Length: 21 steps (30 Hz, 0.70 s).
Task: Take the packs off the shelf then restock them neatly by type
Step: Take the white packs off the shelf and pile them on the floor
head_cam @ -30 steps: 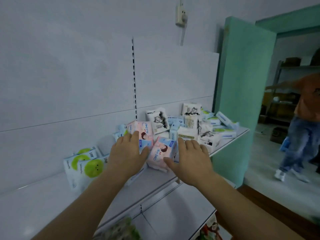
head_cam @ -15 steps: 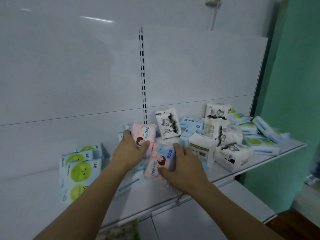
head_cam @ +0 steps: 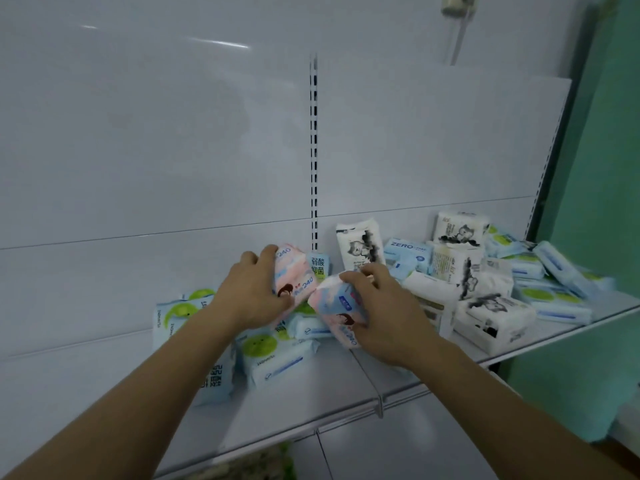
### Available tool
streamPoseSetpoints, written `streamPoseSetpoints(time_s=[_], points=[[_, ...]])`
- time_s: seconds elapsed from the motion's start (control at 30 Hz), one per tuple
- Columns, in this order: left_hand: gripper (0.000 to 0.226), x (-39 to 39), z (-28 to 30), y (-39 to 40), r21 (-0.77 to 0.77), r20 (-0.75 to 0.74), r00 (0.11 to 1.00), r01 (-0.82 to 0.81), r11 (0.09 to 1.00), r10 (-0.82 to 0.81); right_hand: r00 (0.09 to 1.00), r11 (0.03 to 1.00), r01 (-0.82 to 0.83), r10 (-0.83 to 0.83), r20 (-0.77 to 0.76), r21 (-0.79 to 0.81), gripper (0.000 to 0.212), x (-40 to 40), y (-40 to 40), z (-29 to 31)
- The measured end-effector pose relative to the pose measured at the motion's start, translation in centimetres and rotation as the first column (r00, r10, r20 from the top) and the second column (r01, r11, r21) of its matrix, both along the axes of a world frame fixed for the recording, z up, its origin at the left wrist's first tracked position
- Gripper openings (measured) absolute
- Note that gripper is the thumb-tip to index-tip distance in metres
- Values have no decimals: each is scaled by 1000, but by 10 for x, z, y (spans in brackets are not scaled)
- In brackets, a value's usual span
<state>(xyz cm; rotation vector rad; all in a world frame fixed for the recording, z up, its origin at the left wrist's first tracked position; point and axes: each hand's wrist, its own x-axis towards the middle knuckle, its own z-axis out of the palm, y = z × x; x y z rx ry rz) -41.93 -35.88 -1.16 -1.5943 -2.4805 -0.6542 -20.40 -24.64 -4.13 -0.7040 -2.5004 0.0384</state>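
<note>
A white shelf (head_cam: 346, 386) carries a jumbled heap of soft packs. My left hand (head_cam: 252, 296) grips a pink pack (head_cam: 294, 271) marked 240, lifted above the heap. My right hand (head_cam: 384, 306) grips a second pink-and-blue pack (head_cam: 337, 306), tilted, just right of the first. Under and left of my hands lie blue packs with green circles (head_cam: 273, 351). To the right sit white packs with a black cat drawing (head_cam: 360, 247), a white block pack (head_cam: 491, 317), and more blue packs (head_cam: 554, 268).
The white back panel (head_cam: 173, 150) with a slotted upright (head_cam: 313, 150) rises behind the shelf. A green wall (head_cam: 602, 202) borders the right end. A lower shelf (head_cam: 398, 445) shows below the front edge, with some goods at the bottom.
Both hands have closed on the pink packs and raised them off the heap, tilting them. The view has shifted left and closer; the doorway and the person there are out of view.
</note>
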Motion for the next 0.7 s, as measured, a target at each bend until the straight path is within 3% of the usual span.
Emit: streamPoseSetpoints(time_s=[0.07,0.17,0.5,0.7], points=[[95,-6,-9,-4,-132,9,1000,-10,991,11,994,1000,-13,11,107,18,88,-7,-6,-13],[97,-10,-17,-5,-165,42,999,-11,986,18,996,1000,11,-8,87,-24,99,-14,-11,-23],[82,5,-24,-9,8,-59,997,-40,999,40,998,998,55,-55,14,-26,100,-16,-10,-34],[87,14,8,-34,93,-82,994,-70,993,78,994,997,-50,44,-97,-63,93,-9,-8,4]])
